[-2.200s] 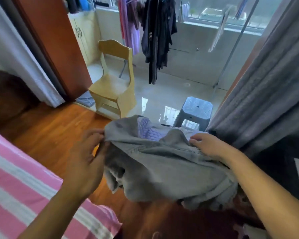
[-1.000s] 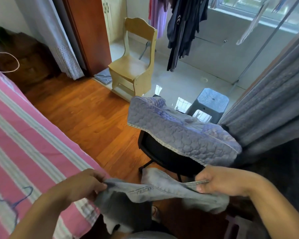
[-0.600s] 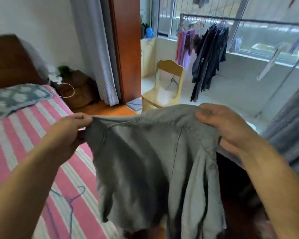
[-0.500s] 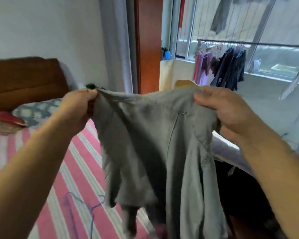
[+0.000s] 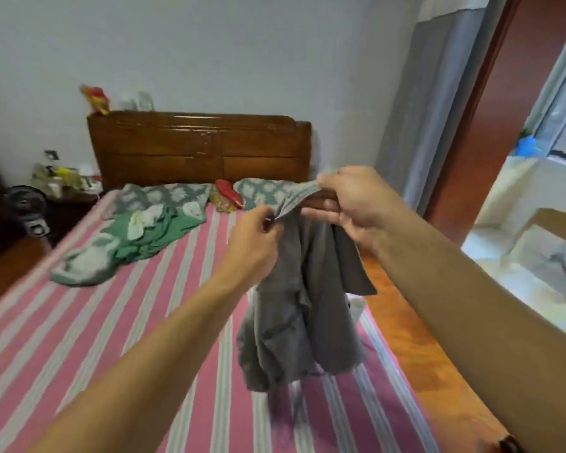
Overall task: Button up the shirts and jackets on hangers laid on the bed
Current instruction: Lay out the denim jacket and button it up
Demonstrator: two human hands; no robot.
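A grey shirt [image 5: 303, 308] hangs bunched in the air over the pink-and-grey striped bed [image 5: 111, 338]. My left hand [image 5: 255, 240] pinches its upper edge, and my right hand [image 5: 356, 204] grips the collar area just beside it. The shirt's lower end droops to the bedsheet. A thin blurred hanger [image 5: 294, 410] shows on the sheet below the shirt; its shape is unclear.
A green and white blanket [image 5: 128, 237] and patterned pillows [image 5: 177, 197] lie near the wooden headboard [image 5: 196, 148]. A nightstand with clutter and a small fan [image 5: 27, 204] stand at the left. Wooden floor [image 5: 406, 322] and grey curtain [image 5: 432, 109] run along the bed's right side.
I have turned from the balcony side toward the bed, carrying the grey shirt along. My hands have come closer together at its top, so the shirt now hangs narrow and bunched.
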